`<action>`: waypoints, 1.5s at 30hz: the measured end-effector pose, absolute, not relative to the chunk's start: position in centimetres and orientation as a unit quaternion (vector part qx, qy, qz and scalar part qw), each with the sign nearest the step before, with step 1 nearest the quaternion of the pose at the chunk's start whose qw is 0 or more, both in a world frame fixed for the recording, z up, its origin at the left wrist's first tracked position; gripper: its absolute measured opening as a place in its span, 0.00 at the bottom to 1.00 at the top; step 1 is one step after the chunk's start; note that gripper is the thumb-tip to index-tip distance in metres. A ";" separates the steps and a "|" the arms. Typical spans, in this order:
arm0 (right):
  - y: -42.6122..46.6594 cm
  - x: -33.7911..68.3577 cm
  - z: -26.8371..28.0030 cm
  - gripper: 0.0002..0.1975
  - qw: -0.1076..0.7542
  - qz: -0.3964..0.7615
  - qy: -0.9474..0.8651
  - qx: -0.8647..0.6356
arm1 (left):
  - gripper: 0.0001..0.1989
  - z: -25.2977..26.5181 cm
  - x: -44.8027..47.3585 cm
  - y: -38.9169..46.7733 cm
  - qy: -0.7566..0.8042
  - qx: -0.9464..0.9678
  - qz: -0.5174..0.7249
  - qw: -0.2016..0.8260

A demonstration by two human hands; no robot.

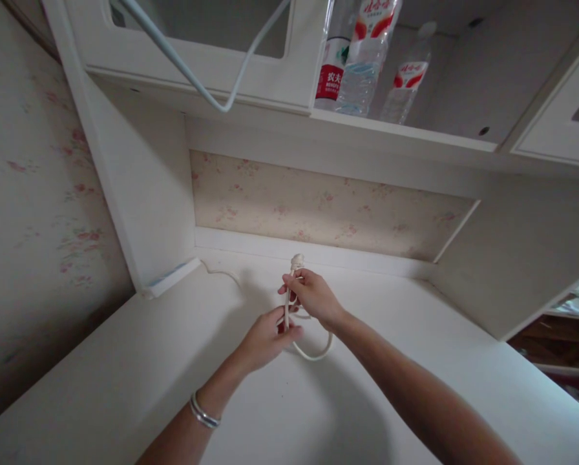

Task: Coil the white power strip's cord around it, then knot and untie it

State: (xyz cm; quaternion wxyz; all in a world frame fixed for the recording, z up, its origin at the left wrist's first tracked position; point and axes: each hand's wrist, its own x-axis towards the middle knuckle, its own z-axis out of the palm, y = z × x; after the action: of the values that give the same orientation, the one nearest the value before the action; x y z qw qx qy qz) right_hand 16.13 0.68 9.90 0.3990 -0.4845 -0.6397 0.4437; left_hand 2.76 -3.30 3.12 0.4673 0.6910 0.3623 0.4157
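Note:
Both hands are on a cream-white rope [313, 358] above the white desk top [251, 413]. A bulky knot [297, 261] in the rope sticks up just beyond my fingers. My right hand [316, 297] pinches the rope close below that knot. Lower down, my left hand [267, 336] grips the same rope between thumb and fingers. A loop of it hangs below and to the right of the hands. Part of the rope behind my fingers is hidden.
A thin white cord [221, 272] trails over the desk at the left from a white bar-shaped object [170, 278]. Overhead, a shelf holds a water bottle [362, 64] and other bottles. A pale bent tube [192, 77] hangs across the upper cabinet.

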 end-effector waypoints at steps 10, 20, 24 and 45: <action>0.3 15.7 7.8 0.17 0.399 0.275 -0.706 -0.516 | 0.22 2.5 1.9 -3.0 0.520 0.716 0.429 0.182; -3.7 16.3 2.0 0.18 0.366 0.409 -0.678 -0.490 | 0.20 1.7 2.4 -3.0 0.517 0.739 0.429 0.042; -2.6 16.4 0.8 0.26 0.391 0.431 -0.638 -0.504 | 0.20 1.8 2.4 -3.0 0.510 0.739 0.438 0.047; -0.2 19.7 6.4 0.17 0.230 0.233 -0.847 -0.419 | 0.16 2.6 1.2 -2.4 0.506 0.740 0.426 0.119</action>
State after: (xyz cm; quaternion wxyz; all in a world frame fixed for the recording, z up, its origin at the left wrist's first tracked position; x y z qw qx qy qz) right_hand 19.67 -0.16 6.41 0.2300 -0.4186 -0.8470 0.2333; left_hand 1.23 -2.41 2.62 0.1187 0.7405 0.5057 0.4265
